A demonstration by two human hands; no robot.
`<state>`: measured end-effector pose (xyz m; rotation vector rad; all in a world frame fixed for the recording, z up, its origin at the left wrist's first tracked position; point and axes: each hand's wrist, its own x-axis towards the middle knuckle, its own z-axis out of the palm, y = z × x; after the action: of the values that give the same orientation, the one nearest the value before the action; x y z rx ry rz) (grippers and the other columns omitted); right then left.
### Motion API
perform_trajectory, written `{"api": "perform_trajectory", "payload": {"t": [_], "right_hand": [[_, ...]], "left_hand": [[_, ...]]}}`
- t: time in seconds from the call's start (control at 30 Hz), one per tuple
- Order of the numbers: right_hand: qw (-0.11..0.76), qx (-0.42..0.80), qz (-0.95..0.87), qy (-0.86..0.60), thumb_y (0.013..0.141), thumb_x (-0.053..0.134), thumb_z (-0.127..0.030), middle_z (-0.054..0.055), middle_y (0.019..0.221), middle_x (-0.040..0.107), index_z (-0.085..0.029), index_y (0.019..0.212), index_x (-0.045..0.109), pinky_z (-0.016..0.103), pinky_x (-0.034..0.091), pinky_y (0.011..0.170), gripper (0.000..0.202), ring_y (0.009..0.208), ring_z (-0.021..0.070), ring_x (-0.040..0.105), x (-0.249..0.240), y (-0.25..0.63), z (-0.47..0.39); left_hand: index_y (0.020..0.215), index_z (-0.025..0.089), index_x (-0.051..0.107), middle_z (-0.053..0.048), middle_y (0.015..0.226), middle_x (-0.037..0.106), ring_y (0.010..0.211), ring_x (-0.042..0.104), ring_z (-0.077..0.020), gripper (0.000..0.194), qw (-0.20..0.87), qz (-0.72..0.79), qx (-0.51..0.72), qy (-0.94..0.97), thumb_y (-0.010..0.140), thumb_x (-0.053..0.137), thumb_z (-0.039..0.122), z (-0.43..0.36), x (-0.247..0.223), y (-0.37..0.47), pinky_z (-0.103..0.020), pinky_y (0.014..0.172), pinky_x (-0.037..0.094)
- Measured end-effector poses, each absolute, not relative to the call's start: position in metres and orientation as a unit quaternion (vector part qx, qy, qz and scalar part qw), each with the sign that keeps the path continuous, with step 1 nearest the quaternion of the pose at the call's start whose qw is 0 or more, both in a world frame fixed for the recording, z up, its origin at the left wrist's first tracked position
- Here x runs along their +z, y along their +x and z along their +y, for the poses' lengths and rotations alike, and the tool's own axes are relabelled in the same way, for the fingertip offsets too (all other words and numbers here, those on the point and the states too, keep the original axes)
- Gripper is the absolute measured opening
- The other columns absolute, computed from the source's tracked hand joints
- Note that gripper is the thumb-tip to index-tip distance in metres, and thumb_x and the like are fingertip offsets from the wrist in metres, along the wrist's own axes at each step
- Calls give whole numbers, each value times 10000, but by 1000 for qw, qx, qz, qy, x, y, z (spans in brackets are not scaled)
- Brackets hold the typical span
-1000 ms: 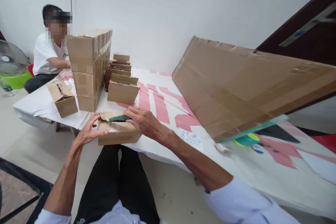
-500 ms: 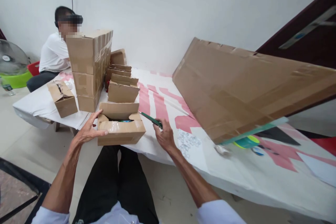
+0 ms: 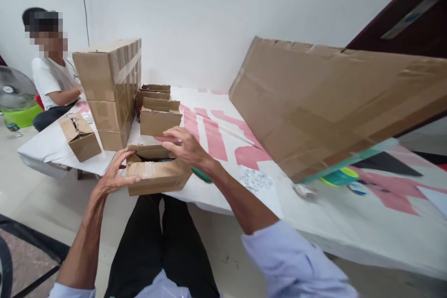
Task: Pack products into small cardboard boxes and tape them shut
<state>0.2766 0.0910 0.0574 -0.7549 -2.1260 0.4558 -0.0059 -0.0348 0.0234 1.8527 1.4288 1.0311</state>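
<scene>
A small open cardboard box (image 3: 159, 181) sits at the table's front edge, its flaps raised and something dark inside mostly hidden. My left hand (image 3: 113, 174) is closed on the box's left end, thumb on the near side and fingers behind. Above the box's far flap, my right hand (image 3: 186, 146) is open with its fingers loosely curved; I cannot tell whether they touch the cardboard. A slim tool with a green handle (image 3: 201, 175) lies to the right of the box, partly covered by my right wrist.
Taped cartons (image 3: 104, 84) are stacked at the left, with more open boxes (image 3: 159, 121) behind mine. Small clear rings (image 3: 256, 179) lie on paper at the right. A large cardboard sheet (image 3: 324, 107) leans behind them. A person (image 3: 54, 79) sits at far left.
My right hand has let go of the green-handled tool and moved left over the box. My left hand keeps its grip. The view has shifted slightly right.
</scene>
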Motion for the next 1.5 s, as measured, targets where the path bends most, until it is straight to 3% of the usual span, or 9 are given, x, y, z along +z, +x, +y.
{"api": "perform_trajectory", "payload": {"t": [0.17,0.37,0.47,0.63,0.93,1.07,1.2,1.33,1.5], "right_hand": [[250,313,-884,-242,819,789,-356,56,1029,759,-182,1055,790,341,531,889,293,948,212,680,100,218,94],[234,438,-843,-207,846,667,-408,-18,671,640,-160,716,735,259,412,633,288,674,132,554,107,206,92],[224,467,-819,-246,821,676,-361,-31,595,594,-160,636,702,237,385,573,274,606,107,529,106,206,97],[251,563,-716,-329,801,802,-318,38,676,720,-151,660,736,212,487,561,228,627,128,651,94,200,108],[379,635,-563,-370,904,825,-369,44,772,757,-171,783,714,210,582,566,257,574,92,657,91,221,117],[419,648,-544,-329,825,883,-434,36,804,767,-181,831,727,216,589,597,298,616,103,677,96,253,116],[467,617,-558,-299,689,930,-573,46,821,771,-175,820,751,238,581,618,456,657,125,688,92,295,99],[511,548,-559,-354,675,903,-628,64,862,786,-178,818,763,283,603,661,492,691,146,693,75,363,74],[582,414,-505,-484,682,884,-569,49,814,766,-183,836,756,302,605,661,435,696,155,695,35,489,44]], "left_hand": [[1434,287,561,-129,1561,477,1415,519,-362,780,280,537,382,698,745,854,505,-36,28,-4,-492,1067,542],[1417,303,587,-127,1546,496,1421,516,-359,742,280,527,384,705,759,855,518,-38,31,-3,-519,1095,520],[1429,307,577,-126,1585,458,1468,473,-357,749,284,511,393,710,771,862,523,-38,29,-3,-521,1131,495],[1450,295,566,-138,1604,448,1500,437,-363,758,285,490,396,722,791,862,523,-38,27,-4,-536,1185,451],[1414,292,596,-144,1596,470,1484,462,-379,715,276,507,390,717,793,843,545,-38,27,-6,-534,1152,488],[1429,299,580,-142,1600,459,1490,464,-372,744,267,518,396,709,784,853,551,-35,26,-8,-540,1161,492],[1422,275,583,-151,1609,439,1499,460,-399,808,270,535,400,694,745,855,622,-28,30,-8,-553,1158,505],[1392,274,597,-136,1569,460,1498,453,-427,894,263,552,402,682,659,869,708,-18,35,-9,-583,1155,515],[1362,437,605,11,1519,492,1475,476,-403,794,254,570,400,671,665,860,722,-10,38,-8,-632,1175,497]]}}
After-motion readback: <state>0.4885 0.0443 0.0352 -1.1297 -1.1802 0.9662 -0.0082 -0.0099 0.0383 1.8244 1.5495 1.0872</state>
